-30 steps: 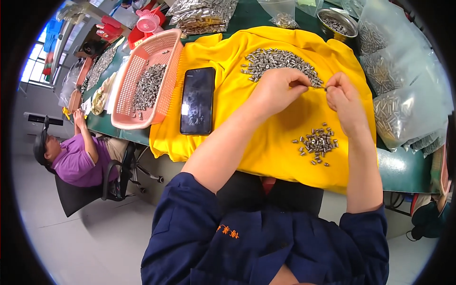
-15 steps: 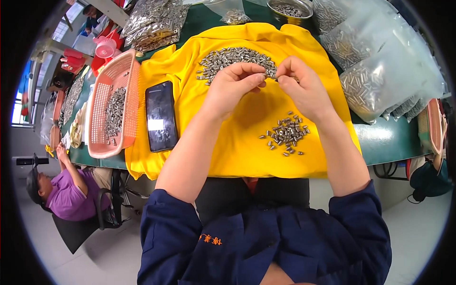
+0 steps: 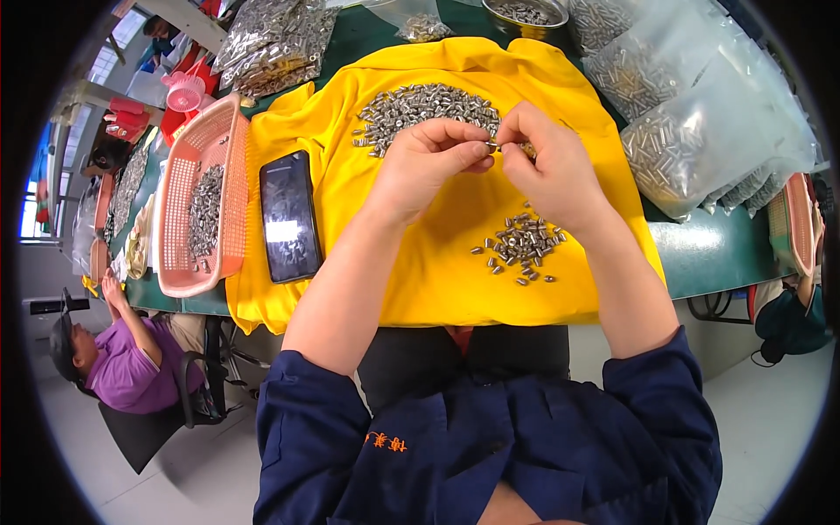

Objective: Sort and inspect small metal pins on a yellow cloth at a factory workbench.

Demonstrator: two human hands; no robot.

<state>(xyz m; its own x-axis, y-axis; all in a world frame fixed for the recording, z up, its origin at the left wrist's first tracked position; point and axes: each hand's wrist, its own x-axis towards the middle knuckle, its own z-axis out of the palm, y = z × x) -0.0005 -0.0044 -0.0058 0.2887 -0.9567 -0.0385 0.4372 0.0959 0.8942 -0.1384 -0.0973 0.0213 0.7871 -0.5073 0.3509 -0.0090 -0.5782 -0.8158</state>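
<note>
My left hand point(image 3: 422, 168) and my right hand point(image 3: 553, 168) meet above a yellow cloth point(image 3: 437, 271). Both have thumb and forefinger pinched together. Between the fingertips shows a small metal cylinder point(image 3: 494, 147), mostly covered, so its exact shape is hard to make out. Just beyond my hands lies a large pile of small metal cylinders point(image 3: 420, 107). A smaller pile of similar cylinders point(image 3: 525, 243) rests on the cloth nearer to me, below my right hand.
Left of the cloth's middle lies a black phone point(image 3: 289, 214), beside a pink plastic basket point(image 3: 234, 210) of metal parts. Clear bags of parts point(image 3: 665, 162) stand at the right, a metal bowl point(image 3: 560, 26) at the back. A person in purple point(image 3: 127, 367) sits far left.
My right hand has moved slightly left and turned, so its fingertips now meet those of my left hand at the small metal cylinder. The piles look the same.
</note>
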